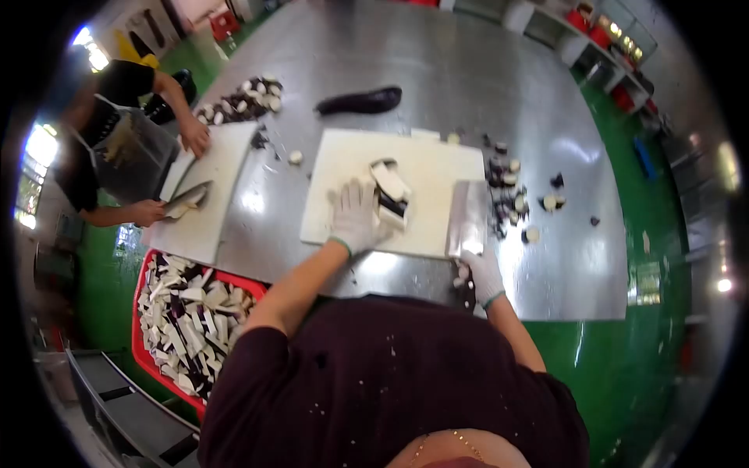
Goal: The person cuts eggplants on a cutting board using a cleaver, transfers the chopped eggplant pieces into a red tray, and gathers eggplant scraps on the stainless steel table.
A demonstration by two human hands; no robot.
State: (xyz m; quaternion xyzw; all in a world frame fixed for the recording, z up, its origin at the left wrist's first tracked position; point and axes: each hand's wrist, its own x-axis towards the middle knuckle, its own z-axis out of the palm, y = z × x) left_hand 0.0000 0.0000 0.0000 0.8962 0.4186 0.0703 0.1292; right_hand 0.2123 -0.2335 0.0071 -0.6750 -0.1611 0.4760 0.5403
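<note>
My left hand (356, 214), in a white glove, lies on the white cutting board (335, 160) with its fingers spread and its thumb by the cut eggplant pieces (392, 181). These pieces show white flesh and dark skin near the middle of the board. In my gloved right hand (482, 273) is a cleaver (468, 218), its broad blade over the board's right edge. Beyond the board lies a whole dark eggplant (360, 101).
A co-worker (129, 140) at the left cuts with a knife (189, 196) on another board (204, 226). A red crate (139, 324) of cut eggplant stands at the lower left. Eggplant ends (516, 204) lie right of my board; a pile of scraps (243, 101) is at upper left.
</note>
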